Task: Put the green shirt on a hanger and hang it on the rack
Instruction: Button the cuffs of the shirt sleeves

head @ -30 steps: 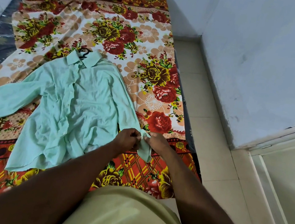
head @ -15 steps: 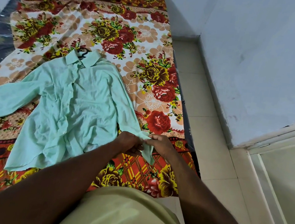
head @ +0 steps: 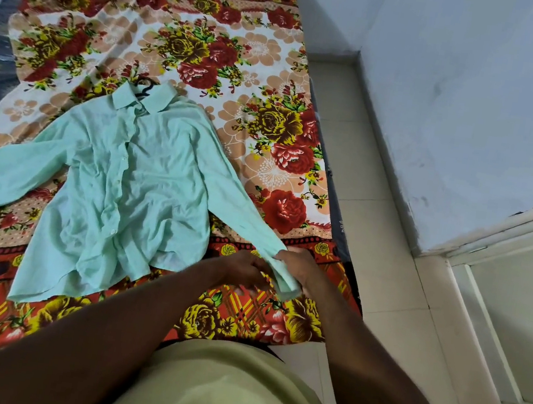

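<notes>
**Condition.** The green shirt (head: 130,189) is laid flat, front up, on the floral bedsheet (head: 262,50), with the collar toward 12 o'clock. The hook of the hanger (head: 144,88) protrudes from the collar. The rest of the hanger is hidden under the fabric, so the shirt is judged to be already mounted on it.

**Change noted.** Half a second ago both hands were bunched together on the end of the sleeve at 4 o'clock of the shirt body. The sleeve (head: 240,205) is now drawn out straighter toward 4 o'clock, and the hands are slightly separated. The cuff (head: 286,281) is held by the right hand (head: 299,264), whose fingers are curled round it. The left hand (head: 244,267) is located just beside the cuff, at its 9 o'clock. It is blurred by motion, and it cannot be told whether its fingers pinch any fabric.

**Meaning for the task.** The sleeve is judged to be undergoing straightening, which is a finishing step. The opposite sleeve is spread toward 9 o'clock and is not touched. The hanging step is not yet done, and no rack is in view. A grip at the hook, at 12 o'clock, is expected to be required next.
</notes>
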